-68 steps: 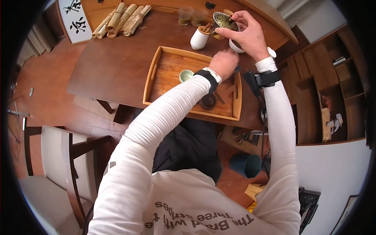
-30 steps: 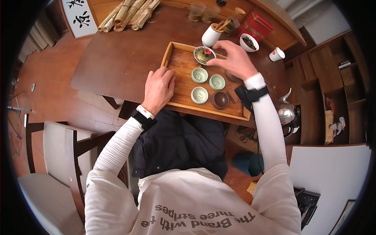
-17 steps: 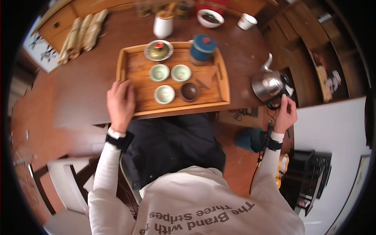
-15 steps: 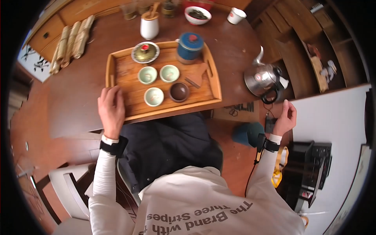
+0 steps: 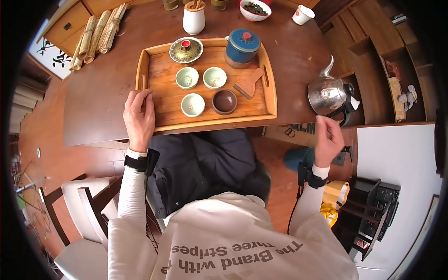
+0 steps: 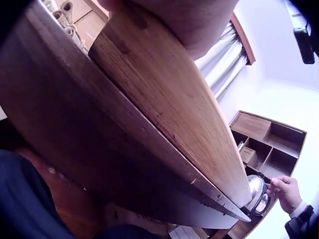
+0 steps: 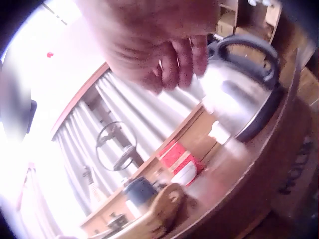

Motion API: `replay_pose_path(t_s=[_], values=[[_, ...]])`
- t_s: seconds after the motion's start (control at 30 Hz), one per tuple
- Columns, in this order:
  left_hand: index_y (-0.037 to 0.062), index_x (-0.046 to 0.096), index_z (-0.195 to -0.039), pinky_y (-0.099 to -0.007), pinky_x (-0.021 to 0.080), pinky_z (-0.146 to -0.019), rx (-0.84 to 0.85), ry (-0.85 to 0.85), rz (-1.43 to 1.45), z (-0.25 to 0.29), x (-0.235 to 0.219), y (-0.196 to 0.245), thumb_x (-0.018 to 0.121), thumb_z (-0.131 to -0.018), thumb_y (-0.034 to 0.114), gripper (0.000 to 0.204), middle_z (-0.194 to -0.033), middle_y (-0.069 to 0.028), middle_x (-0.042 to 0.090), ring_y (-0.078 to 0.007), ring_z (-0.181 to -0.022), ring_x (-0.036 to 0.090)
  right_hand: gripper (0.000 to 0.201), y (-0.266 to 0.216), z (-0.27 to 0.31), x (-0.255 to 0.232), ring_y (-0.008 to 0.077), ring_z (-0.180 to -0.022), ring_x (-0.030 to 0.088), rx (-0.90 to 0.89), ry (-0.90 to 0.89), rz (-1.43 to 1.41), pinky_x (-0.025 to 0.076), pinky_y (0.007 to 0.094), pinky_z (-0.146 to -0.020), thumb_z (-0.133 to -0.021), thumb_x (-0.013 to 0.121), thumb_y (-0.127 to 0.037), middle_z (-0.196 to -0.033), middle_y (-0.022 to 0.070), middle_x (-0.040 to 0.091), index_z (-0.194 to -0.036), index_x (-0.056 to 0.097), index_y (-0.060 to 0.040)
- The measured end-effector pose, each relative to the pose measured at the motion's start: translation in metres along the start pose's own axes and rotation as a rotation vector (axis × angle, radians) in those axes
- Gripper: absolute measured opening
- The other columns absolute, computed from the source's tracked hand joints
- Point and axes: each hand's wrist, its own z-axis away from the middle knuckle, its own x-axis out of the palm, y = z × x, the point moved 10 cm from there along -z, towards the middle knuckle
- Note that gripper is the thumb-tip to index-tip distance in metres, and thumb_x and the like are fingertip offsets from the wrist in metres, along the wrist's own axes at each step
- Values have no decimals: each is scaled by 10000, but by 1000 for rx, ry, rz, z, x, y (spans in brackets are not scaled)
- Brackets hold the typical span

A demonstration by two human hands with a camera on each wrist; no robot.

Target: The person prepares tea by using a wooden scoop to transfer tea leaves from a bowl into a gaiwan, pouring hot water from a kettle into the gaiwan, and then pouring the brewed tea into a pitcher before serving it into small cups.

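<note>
My left hand [image 5: 139,114] rests on the front left corner of a wooden tray [image 5: 210,122], fingers loosely bent over its rim. Seen in the left wrist view, the palm lies over the tray's wall [image 6: 164,94]. My right hand [image 5: 328,140] is in the air just off the table's right edge, fingers loosely curled around nothing. Nearest to it is a steel gooseneck kettle [image 5: 325,95], its black handle [image 7: 251,47] close to the fingers in the right wrist view. The tray bears several small pale green cups [image 5: 192,105], a lidded gaiwan [image 5: 186,50] and a blue lidded pot [image 5: 242,46].
Also on the tray are a dark brown cup [image 5: 224,101] and a flat wooden brush [image 5: 248,84]. Behind it stand a white tool holder [image 5: 193,21], a bowl of tea leaves [image 5: 255,10] and a paper cup [image 5: 303,15]. Bamboo scrolls [image 5: 98,35] lie at the back left.
The gaiwan has come down onto the tray from my right hand. That hand has moved right to the kettle, then slightly away from its handle. My left hand has moved to the tray corner.
</note>
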Motion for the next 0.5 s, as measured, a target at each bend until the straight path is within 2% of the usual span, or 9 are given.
replay_pose_path(t_s=[0.07,0.13,0.17,0.2,0.27,0.3,0.33,0.43,0.5], values=[[6,706,-1032,-362,516,-728,36,27,15,-1,-1,1,643,-945,10,107,-902,-126,627,-284,-779,633,94,-5,-5,10,115,-859,662,-44,-32,37,529,269,-814,-939,747,-81,-933,34,744,-996,741,-6],[4,706,-1033,-359,514,-719,43,37,13,1,-2,3,643,-945,8,108,-894,-121,623,-271,-766,627,116,40,-4,-25,131,-873,683,220,367,-149,545,273,-820,-953,731,-76,-940,58,745,-1027,731,14],[1,706,-1034,-356,512,-711,54,45,21,0,-3,3,643,-945,5,109,-887,-116,619,-257,-754,622,132,59,-3,-30,145,-882,698,279,389,-209,558,277,-824,-971,711,-78,-962,77,746,-1055,721,24],[1,706,-1034,-356,512,-711,44,53,15,0,-5,2,643,-945,5,109,-887,-116,619,-257,-754,622,141,64,-7,-27,138,-879,695,308,320,-197,556,273,-829,-977,705,-76,-983,68,746,-1081,718,18],[-4,706,-1034,-335,505,-690,20,32,35,0,-4,2,642,-947,4,109,-880,-107,614,-233,-720,605,153,50,-10,-4,127,-890,685,194,107,-125,547,268,-836,-980,705,-83,-983,60,739,-1091,719,22],[-6,707,-1033,-316,498,-672,24,42,60,0,-4,2,642,-948,3,107,-874,-99,610,-213,-698,595,162,44,-9,15,108,-896,670,180,19,-206,534,260,-843,-979,708,-90,-970,47,736,-1093,725,25],[-6,707,-1033,-316,498,-672,20,37,61,0,-3,2,642,-948,3,107,-874,-99,610,-213,-698,595,166,30,-9,30,96,-892,656,125,-76,-90,526,260,-843,-970,718,-96,-961,45,737,-1082,733,25],[-6,708,-1028,-314,497,-667,-8,33,63,0,-4,0,644,-947,2,103,-875,-98,612,-213,-697,596,165,3,-12,61,98,-869,652,83,-142,-94,522,259,-837,-962,726,-99,-939,47,734,-1075,735,21],[-5,707,-1028,-317,498,-670,-3,38,65,-1,-5,0,646,-946,4,103,-877,-99,614,-217,-700,598,167,-2,-10,77,107,-855,652,143,-188,-183,516,253,-827,-964,724,-102,-922,49,732,-1075,733,22]])
